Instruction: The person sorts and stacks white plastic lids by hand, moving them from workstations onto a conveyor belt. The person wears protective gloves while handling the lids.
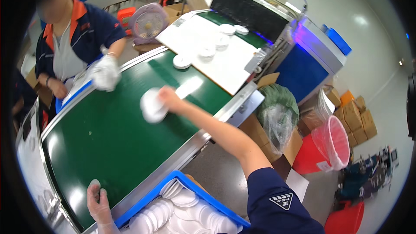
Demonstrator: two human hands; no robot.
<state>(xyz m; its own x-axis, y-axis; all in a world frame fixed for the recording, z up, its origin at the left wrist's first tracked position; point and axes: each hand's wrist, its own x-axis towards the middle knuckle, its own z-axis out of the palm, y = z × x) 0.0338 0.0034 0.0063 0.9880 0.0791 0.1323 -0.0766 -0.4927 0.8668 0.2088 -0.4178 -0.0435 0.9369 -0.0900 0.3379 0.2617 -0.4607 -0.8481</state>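
My right hand (172, 99) is bare and stretched out over the green conveyor belt (99, 141). Its fingers are closed on the edge of a white round lid-like disc (152, 106); motion blur hides whether more than one disc is there. My left hand (96, 199), in a thin clear glove, is at the near edge of the belt. Its fingers are apart, with nothing seen between them. Beside it stands a blue bin (177, 174) holding many stacked and loose white discs (184, 212). Another white disc (182, 61) lies farther up the belt.
Several white discs (207, 52) lie on a white board (190, 34) before the machine opening. Across the belt stands a co-worker (69, 43) whose gloved hand (106, 73) reaches over the rail. Right are an open carton (255, 132) and a red bin (310, 151).
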